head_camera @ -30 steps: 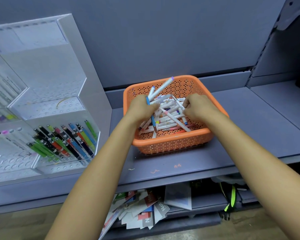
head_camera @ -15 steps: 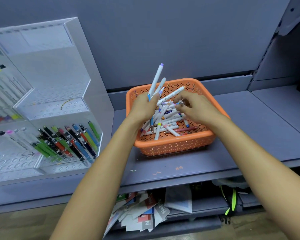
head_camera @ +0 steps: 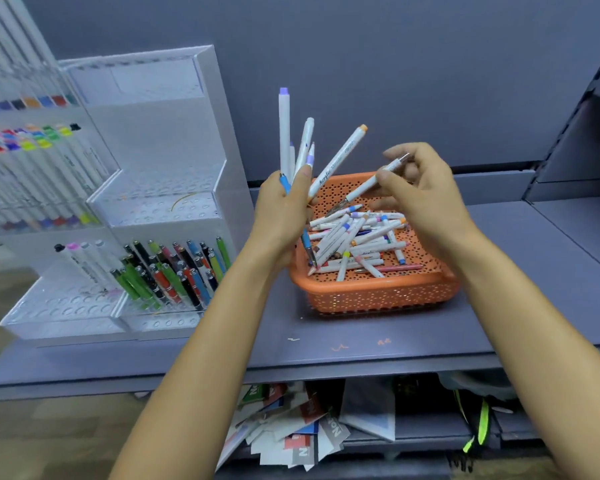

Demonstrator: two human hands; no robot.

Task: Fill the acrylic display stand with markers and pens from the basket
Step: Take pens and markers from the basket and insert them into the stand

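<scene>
Acrylic display stand (head_camera: 160, 209) off left, orange basket (head_camera: 378, 292) right of it on the surface (head_camera: 361, 341). Left hand (head_camera: 281, 209) gripping maybe five markers (head_camera: 284, 133), fanned upright; right hand (head_camera: 423, 192) pinching one pen (head_camera: 368, 187) over the basket.

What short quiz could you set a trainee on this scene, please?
1. True or false: the left hand grips several markers pointing upward.
2. The right hand pinches: A) one pen; B) a cup; C) nothing.
3. Fill in: seen from the head camera, the orange basket stands to the ___ of the display stand.

Key: 1 true; 2 A; 3 right.
</scene>
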